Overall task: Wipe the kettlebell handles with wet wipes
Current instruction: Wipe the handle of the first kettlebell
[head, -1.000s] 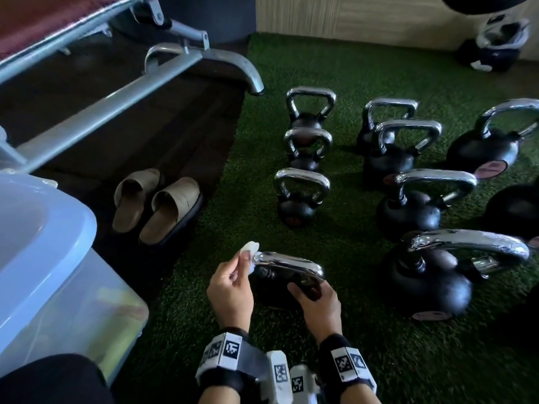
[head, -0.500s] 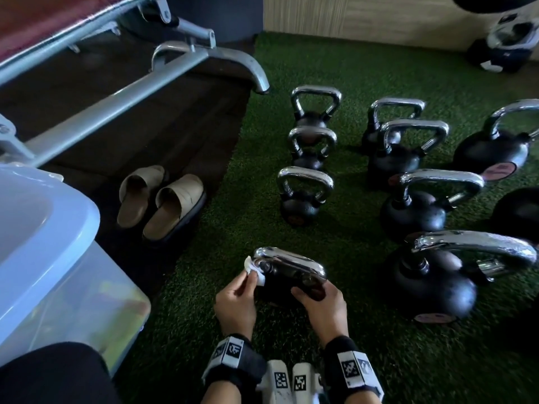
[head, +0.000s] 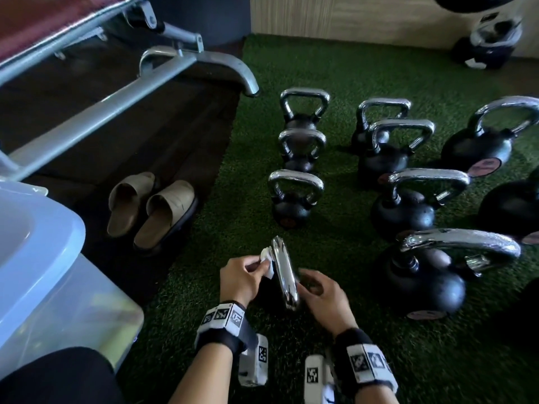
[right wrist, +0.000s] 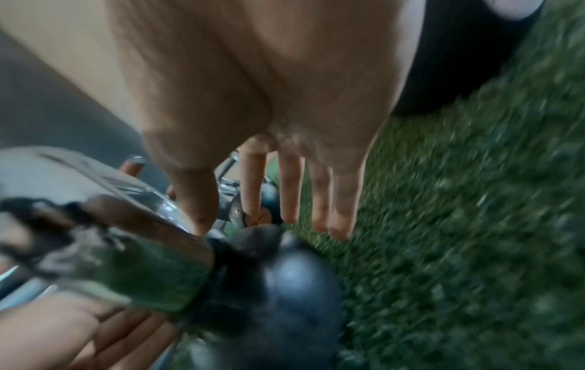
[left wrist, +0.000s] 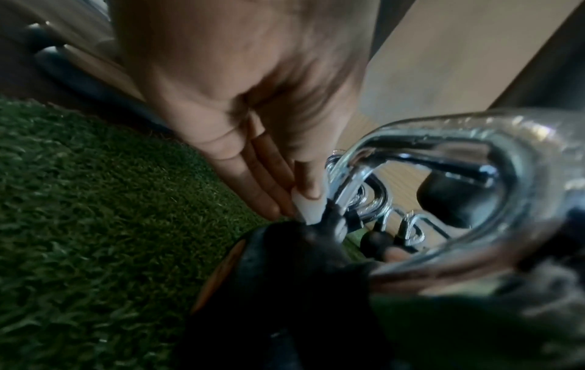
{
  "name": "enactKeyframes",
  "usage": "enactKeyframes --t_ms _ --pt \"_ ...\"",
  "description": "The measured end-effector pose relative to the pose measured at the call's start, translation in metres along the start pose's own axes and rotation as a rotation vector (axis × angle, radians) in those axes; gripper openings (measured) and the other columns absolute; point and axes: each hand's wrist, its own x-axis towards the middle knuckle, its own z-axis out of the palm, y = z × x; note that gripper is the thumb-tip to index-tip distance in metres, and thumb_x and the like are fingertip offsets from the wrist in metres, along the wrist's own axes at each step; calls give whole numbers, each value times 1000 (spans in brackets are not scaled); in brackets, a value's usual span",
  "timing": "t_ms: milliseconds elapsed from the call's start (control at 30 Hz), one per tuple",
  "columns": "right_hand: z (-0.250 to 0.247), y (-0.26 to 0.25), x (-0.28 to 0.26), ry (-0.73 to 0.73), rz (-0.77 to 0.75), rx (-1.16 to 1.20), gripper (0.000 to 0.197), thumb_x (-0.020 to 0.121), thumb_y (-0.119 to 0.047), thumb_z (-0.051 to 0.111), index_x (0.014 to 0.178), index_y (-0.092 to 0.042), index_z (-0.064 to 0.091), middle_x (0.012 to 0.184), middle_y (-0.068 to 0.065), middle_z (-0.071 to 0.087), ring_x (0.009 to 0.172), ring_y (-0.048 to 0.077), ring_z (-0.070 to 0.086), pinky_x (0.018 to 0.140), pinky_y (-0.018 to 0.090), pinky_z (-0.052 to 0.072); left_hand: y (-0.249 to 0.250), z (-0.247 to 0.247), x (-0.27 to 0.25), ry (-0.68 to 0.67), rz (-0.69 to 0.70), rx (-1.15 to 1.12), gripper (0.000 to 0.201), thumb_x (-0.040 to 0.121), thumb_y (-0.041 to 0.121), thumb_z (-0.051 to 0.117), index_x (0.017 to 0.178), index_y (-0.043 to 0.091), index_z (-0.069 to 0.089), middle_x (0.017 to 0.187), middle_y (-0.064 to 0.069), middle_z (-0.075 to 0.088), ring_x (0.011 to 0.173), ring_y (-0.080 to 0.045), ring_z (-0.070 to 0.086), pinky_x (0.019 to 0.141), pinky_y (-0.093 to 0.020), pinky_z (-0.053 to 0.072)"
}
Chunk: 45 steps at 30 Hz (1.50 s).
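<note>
So the nearest kettlebell point(head: 274, 290) sits on shaggy green artificial turf point(head: 204, 287), right between the person's hands. It has a matte black, slightly pebbled ball and a smooth, mirror-shiny chrome handle point(head: 284, 272) that runs away from the person, seen almost edge-on in the head view. The left hand point(head: 240, 275) pinches a small crumpled white wet wipe point(head: 267, 256) between thumb and fingertips, pressed against the left side of the handle near its far end, just above the black ball. The right hand point(head: 322, 295) is on the other side of the handle, fingers loosely spread and mostly straight, the thumb close against the chrome; whether it really grips is hard to tell from the blur. More chrome-handled kettlebells point(head: 294, 196) stand in rows further back, and tan slides point(head: 151, 211) sit on the dark mat point(head: 145, 135) to the left.
</note>
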Motion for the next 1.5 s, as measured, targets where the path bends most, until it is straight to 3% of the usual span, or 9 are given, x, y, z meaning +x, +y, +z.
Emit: enactKeyframes --t_ms 133,400,567,700,867,1000,1100,1333,1500 --pt "16 -5 21 -83 40 34 50 86 -35 78 134 -42 67 127 -15 72 120 2 66 106 22 50 9 3 0 31 -14 -85 26 87 33 80 107 16 82 101 1 81 98 -10 74 86 -16 50" --pt "22 -5 17 -5 68 86 45 84 -37 82 128 -42 71 113 -17 77 108 -3 69 99 19 53 17 -1 9 -61 -117 -352 6 91 20 78 95 23 81 75 9 79 74 -14 73 82 -33 62" --pt "27 1 21 7 81 80 32 80 -37 82 111 -36 79 92 -10 80 88 0 72 87 30 60 17 9 -10 -229 -63 -273 11 94 22 73 92 27 83 85 5 81 81 -13 78 84 -36 63" --pt "28 0 26 -10 77 94 30 77 -38 80 107 -39 79 90 -8 79 88 8 74 79 24 59 25 20 -17 -64 -58 -277 22 95 23 68 77 28 79 74 4 78 68 -10 73 64 -26 54" --pt "28 2 24 6 64 91 46 82 -33 83 127 -38 73 114 -12 77 102 -3 69 90 14 53 3 11 -23 121 -183 -469 17 90 42 73 83 27 79 79 0 79 79 -24 77 84 -48 63" --pt "30 4 25 6 62 84 45 84 -30 82 128 -38 72 113 -10 77 99 -2 70 83 7 51 20 4 -21 134 -180 -668 9 94 22 73 92 14 77 84 -8 79 76 -17 78 68 -31 63" --pt "31 8 27 20 68 103 46 83 -33 82 127 -40 72 113 -11 77 100 0 71 95 21 57 39 4 -28 37 -140 -779 15 96 14 69 105 5 77 90 -7 80 83 -12 78 65 -19 60" --pt "38 15 28 32 49 146 52 76 -33 88 125 -35 74 104 -12 79 99 1 73 97 32 59 31 -11 -31 -12 26 -548 18 85 19 82 103 21 81 95 7 81 94 -8 76 87 -27 58" --pt "35 9 25 24 49 154 45 79 -31 87 122 -36 75 95 -12 80 91 1 74 93 31 60 32 -21 -40 -124 -59 -578 19 76 24 87 92 16 82 89 0 81 86 -14 77 75 -22 59"
